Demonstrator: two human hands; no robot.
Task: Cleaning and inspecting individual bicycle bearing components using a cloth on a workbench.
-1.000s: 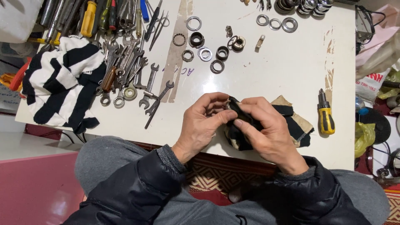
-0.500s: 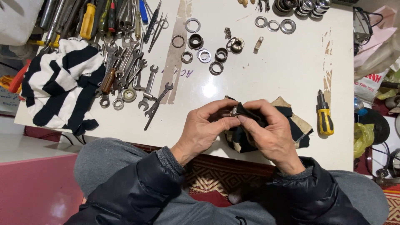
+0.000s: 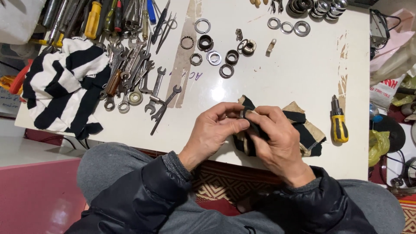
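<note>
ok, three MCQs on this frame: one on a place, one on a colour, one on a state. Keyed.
1. Where does the stubby screwdriver lie?
A. right of the hands
B. on the striped cloth
C. among the wrenches

2. What colours is the cloth at the table's left?
A. red and white
B. black and white
C. plain grey

3. What are the two hands doing?
A. resting flat
B. pinching a small ring over a rag
C. gripping a wrench

A: it lies alone near the table's right edge.
B: bold stripes show.
B: left hand and right hand meet on it.

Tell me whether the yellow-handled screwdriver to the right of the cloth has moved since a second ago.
No. The yellow-handled screwdriver lies in the same spot and at the same angle beside the worn strip on the white table.
</note>
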